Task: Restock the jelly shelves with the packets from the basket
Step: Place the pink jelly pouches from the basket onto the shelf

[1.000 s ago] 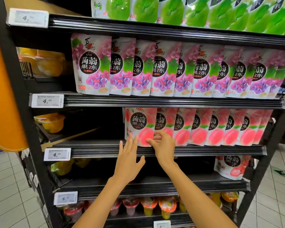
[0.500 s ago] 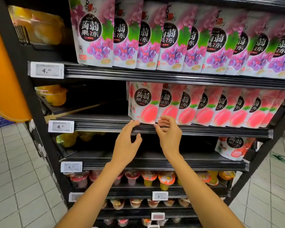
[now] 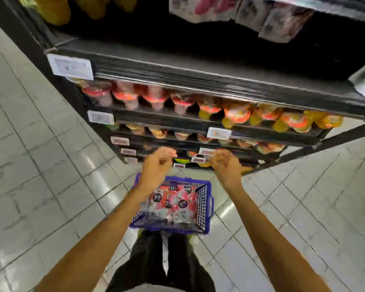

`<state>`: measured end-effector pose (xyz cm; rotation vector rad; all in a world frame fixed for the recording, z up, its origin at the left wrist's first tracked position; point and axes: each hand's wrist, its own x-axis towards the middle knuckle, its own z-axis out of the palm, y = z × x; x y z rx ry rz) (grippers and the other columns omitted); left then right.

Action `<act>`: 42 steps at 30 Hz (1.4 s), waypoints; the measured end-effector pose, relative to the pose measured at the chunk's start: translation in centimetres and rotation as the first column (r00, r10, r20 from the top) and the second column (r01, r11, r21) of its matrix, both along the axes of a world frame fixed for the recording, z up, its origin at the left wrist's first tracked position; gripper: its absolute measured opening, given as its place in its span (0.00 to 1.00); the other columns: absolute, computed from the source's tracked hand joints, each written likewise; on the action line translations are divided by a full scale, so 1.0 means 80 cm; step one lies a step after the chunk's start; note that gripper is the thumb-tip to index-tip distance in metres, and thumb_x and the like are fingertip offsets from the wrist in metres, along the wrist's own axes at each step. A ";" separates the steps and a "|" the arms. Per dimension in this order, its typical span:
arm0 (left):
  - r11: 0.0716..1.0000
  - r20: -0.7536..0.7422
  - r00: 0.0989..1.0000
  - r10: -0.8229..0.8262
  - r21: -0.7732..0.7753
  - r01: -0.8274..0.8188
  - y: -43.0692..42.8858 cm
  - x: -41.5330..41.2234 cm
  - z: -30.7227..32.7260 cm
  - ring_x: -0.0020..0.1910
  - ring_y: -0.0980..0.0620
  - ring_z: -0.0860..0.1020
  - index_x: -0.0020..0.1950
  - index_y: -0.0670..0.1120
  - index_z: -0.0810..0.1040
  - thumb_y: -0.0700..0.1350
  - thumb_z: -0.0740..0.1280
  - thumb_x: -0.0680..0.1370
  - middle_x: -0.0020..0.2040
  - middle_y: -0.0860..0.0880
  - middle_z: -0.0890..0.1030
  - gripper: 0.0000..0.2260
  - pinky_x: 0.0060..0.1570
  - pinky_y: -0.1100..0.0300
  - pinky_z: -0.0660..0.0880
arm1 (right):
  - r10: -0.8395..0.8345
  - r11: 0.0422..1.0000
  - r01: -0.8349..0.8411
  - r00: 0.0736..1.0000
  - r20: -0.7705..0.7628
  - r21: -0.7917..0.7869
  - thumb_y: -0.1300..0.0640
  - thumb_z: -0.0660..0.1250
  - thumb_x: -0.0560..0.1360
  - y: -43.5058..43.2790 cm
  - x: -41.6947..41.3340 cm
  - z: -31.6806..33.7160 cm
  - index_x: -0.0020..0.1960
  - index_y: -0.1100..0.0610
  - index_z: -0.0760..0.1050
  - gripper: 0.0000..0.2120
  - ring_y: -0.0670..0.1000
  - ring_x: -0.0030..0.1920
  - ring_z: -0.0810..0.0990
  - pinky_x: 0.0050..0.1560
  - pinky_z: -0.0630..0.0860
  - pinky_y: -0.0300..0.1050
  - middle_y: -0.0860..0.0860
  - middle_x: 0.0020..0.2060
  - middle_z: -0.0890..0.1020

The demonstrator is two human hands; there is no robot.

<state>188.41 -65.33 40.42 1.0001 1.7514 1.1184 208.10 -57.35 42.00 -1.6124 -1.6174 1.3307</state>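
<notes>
Two empty hands, left hand (image 3: 156,166) and right hand (image 3: 224,167) loosely curled, above basket (image 3: 203,207) of pink packets (image 3: 174,202) (labels illegibly blurred).

Reaches forward and down with both bare arms, left arm (image 3: 101,234) and right arm (image 3: 263,226) rising from the lower corners and drawing toward each other at the wrists. Holds left hand (image 3: 157,165) and right hand (image 3: 224,166) level, near one another but apart. Turns the backs of both hands up, fingers (image 3: 168,153) loosely curled and pointing away, blurred. Grips nothing in either. Stands with legs (image 3: 150,260) in dark trousers between the forearms.
</notes>
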 end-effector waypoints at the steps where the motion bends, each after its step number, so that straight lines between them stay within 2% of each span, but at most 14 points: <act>1: 0.997 0.002 1.000 -0.012 -0.073 0.012 -0.016 0.003 -0.033 0.48 0.49 0.77 0.55 0.31 0.79 0.27 0.62 0.77 0.50 0.43 0.81 0.10 0.51 0.61 0.74 | 0.006 0.999 -0.006 1.000 0.012 -0.041 0.60 0.75 0.71 -0.013 0.008 -0.032 0.41 0.63 0.74 0.11 0.55 0.36 0.77 0.43 0.75 0.48 0.60 0.34 0.78; 4: 0.973 0.022 1.000 -0.006 -0.232 0.011 -0.064 0.014 -0.140 0.45 0.54 0.79 0.52 0.33 0.81 0.27 0.65 0.76 0.47 0.40 0.82 0.08 0.48 0.56 0.75 | 0.043 0.992 -0.018 0.980 0.197 -0.126 0.65 0.72 0.74 -0.042 0.033 -0.144 0.39 0.53 0.77 0.10 0.46 0.38 0.79 0.46 0.75 0.38 0.53 0.38 0.82; 7: 0.946 -0.006 1.000 0.002 -0.325 -0.004 -0.103 0.022 -0.245 0.44 0.53 0.78 0.47 0.35 0.82 0.27 0.66 0.75 0.45 0.42 0.82 0.07 0.45 0.68 0.73 | 0.134 0.970 -0.062 0.944 0.302 -0.236 0.66 0.68 0.76 -0.061 0.052 -0.249 0.36 0.44 0.73 0.18 0.37 0.36 0.76 0.41 0.70 0.27 0.40 0.35 0.76; 10: 0.919 -0.022 0.999 0.028 -0.392 -0.034 -0.128 0.021 -0.356 0.43 0.55 0.79 0.44 0.38 0.81 0.24 0.65 0.73 0.43 0.42 0.81 0.11 0.47 0.63 0.74 | 0.192 0.955 -0.078 0.899 0.394 -0.286 0.61 0.69 0.76 -0.067 0.063 -0.357 0.43 0.58 0.82 0.05 0.45 0.38 0.75 0.35 0.66 0.23 0.46 0.37 0.79; 12: 0.888 -0.033 0.998 0.048 -0.456 -0.057 -0.140 0.018 -0.429 0.44 0.48 0.80 0.42 0.41 0.80 0.25 0.65 0.73 0.42 0.44 0.81 0.12 0.48 0.60 0.74 | 0.211 0.948 -0.084 0.888 0.410 -0.306 0.63 0.69 0.76 -0.067 0.070 -0.425 0.47 0.63 0.83 0.05 0.49 0.42 0.77 0.37 0.66 0.20 0.54 0.43 0.83; 14: 0.846 -0.052 0.996 0.071 -0.525 -0.088 -0.148 0.014 -0.501 0.45 0.45 0.80 0.43 0.43 0.80 0.28 0.66 0.73 0.42 0.45 0.81 0.11 0.46 0.60 0.73 | 0.251 0.921 -0.082 0.873 0.418 -0.382 0.64 0.68 0.76 -0.066 0.076 -0.492 0.50 0.63 0.82 0.06 0.54 0.46 0.79 0.43 0.70 0.24 0.58 0.48 0.84; 18: 0.747 -0.066 0.983 0.169 -0.643 -0.171 -0.157 0.001 -0.623 0.48 0.34 0.81 0.52 0.37 0.79 0.30 0.66 0.74 0.48 0.34 0.82 0.09 0.51 0.42 0.77 | 0.217 0.917 -0.018 0.861 0.460 -0.398 0.68 0.69 0.74 -0.065 0.079 -0.617 0.49 0.67 0.82 0.06 0.60 0.52 0.82 0.53 0.74 0.47 0.62 0.50 0.84; 23: 0.654 -0.224 0.965 0.140 -0.710 -0.260 -0.147 -0.011 -0.736 0.58 0.36 0.78 0.65 0.38 0.75 0.37 0.70 0.74 0.59 0.35 0.80 0.19 0.54 0.50 0.74 | 0.319 0.896 -0.065 0.784 0.533 -0.440 0.65 0.69 0.74 -0.065 0.074 -0.748 0.53 0.66 0.82 0.09 0.60 0.56 0.82 0.53 0.75 0.46 0.61 0.54 0.84; 27: 0.630 -0.303 0.951 0.058 -0.728 -0.271 -0.137 -0.020 -0.809 0.63 0.35 0.74 0.69 0.35 0.69 0.41 0.70 0.75 0.65 0.34 0.74 0.24 0.60 0.48 0.70 | 0.340 0.879 -0.020 0.727 0.596 -0.477 0.64 0.67 0.74 -0.073 0.072 -0.828 0.54 0.67 0.78 0.10 0.64 0.50 0.82 0.36 0.72 0.37 0.66 0.52 0.82; 30: 0.556 -0.419 0.900 -0.117 -0.779 -0.290 -0.129 -0.006 -0.841 0.73 0.36 0.60 0.74 0.33 0.59 0.46 0.67 0.77 0.73 0.33 0.63 0.32 0.72 0.46 0.56 | 0.455 0.837 -0.061 0.632 0.628 -0.544 0.56 0.67 0.75 -0.081 0.069 -0.864 0.70 0.60 0.67 0.24 0.61 0.59 0.79 0.54 0.76 0.47 0.63 0.67 0.74; 32: 0.537 -0.480 0.869 -0.125 -0.769 -0.347 -0.125 0.008 -0.850 0.75 0.36 0.56 0.76 0.33 0.53 0.47 0.68 0.76 0.75 0.33 0.59 0.36 0.73 0.45 0.50 | 0.461 0.821 -0.021 0.614 0.641 -0.570 0.50 0.68 0.75 -0.088 0.068 -0.874 0.75 0.59 0.58 0.34 0.61 0.62 0.77 0.59 0.75 0.53 0.61 0.70 0.71; 36: 0.619 -0.498 0.867 0.021 -0.674 -0.402 -0.124 0.023 -0.860 0.72 0.31 0.58 0.75 0.32 0.50 0.44 0.70 0.75 0.72 0.30 0.58 0.39 0.71 0.42 0.56 | 0.434 0.835 0.040 0.566 0.701 -0.550 0.41 0.71 0.71 -0.096 0.071 -0.881 0.74 0.59 0.58 0.41 0.59 0.60 0.77 0.59 0.75 0.54 0.57 0.61 0.78; 40: 0.564 -0.539 0.833 -0.124 -0.729 -0.387 -0.128 0.014 -0.857 0.61 0.34 0.75 0.69 0.35 0.64 0.50 0.71 0.76 0.62 0.34 0.75 0.30 0.54 0.43 0.74 | 0.352 0.796 0.062 0.761 0.545 -0.602 0.46 0.78 0.67 -0.094 0.074 -0.873 0.58 0.58 0.73 0.27 0.45 0.34 0.79 0.29 0.74 0.33 0.46 0.37 0.80; 42: 0.566 -0.558 0.815 -0.157 -0.727 -0.389 -0.128 0.005 -0.854 0.53 0.37 0.80 0.65 0.39 0.71 0.48 0.69 0.77 0.54 0.36 0.81 0.21 0.42 0.48 0.74 | 0.323 0.789 0.058 0.807 0.494 -0.611 0.46 0.79 0.66 -0.100 0.070 -0.868 0.49 0.55 0.74 0.21 0.45 0.33 0.78 0.33 0.78 0.36 0.46 0.35 0.79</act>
